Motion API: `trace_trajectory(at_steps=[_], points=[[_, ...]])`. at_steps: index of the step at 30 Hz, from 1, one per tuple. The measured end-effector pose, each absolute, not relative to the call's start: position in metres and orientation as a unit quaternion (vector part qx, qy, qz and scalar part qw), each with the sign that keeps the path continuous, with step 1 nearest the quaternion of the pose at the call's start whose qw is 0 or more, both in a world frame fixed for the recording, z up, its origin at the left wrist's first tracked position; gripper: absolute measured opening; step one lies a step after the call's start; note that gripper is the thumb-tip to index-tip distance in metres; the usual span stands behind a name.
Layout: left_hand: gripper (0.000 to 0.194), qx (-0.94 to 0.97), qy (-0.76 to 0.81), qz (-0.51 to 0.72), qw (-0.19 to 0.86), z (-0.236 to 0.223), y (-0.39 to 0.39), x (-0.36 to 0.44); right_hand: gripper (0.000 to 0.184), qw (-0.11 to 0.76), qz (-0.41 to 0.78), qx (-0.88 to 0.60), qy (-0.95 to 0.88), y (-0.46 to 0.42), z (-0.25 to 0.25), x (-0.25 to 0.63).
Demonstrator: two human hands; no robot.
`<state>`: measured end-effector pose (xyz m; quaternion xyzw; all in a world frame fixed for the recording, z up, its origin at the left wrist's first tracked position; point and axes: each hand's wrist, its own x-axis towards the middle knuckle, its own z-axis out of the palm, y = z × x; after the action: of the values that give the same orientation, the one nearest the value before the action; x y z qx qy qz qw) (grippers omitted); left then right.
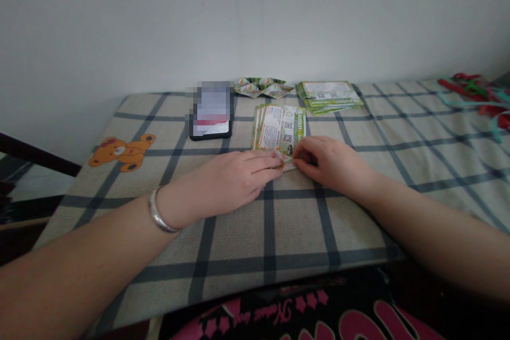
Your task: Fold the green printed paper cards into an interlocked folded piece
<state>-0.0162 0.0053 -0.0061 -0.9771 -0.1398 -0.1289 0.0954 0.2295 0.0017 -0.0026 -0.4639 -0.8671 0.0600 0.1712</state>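
Observation:
A small stack of green and white printed leaflets (279,127) lies on the checked cloth (239,234) in front of me. My left hand (231,178), with a silver bangle on the wrist, rests flat on the cloth, its fingertips pressing the leaflets' near edge. My right hand (330,162) pinches the near right corner of the same stack with curled fingers. Both hands meet at that near edge.
A black phone (211,117) lies to the left of the leaflets. Folded leaflet pieces (261,86) and a second leaflet pile (329,96) sit near the wall. Red and teal strips (478,95) lie at the far right. An orange bear print (121,152) marks the cloth.

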Motion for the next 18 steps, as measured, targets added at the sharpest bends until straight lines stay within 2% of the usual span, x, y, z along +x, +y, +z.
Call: trace_trajectory(at_steps=[5, 10, 18], points=[[0.039, -0.976, -0.149, -0.131, 0.089, -0.006, 0.004, -0.016, 0.016, 0.198, -0.007, -0.348, -0.916, 0.0, -0.002, 0.236], [0.037, -0.974, -0.149, -0.138, 0.101, -0.007, 0.003, -0.016, 0.027, 0.154, -0.04, -0.283, -0.946, -0.006, 0.0, 0.233], [0.039, -0.972, -0.15, -0.138, 0.116, -0.009, 0.005, -0.016, 0.024, 0.128, -0.123, -0.266, -0.947, -0.01, 0.005, 0.225]])
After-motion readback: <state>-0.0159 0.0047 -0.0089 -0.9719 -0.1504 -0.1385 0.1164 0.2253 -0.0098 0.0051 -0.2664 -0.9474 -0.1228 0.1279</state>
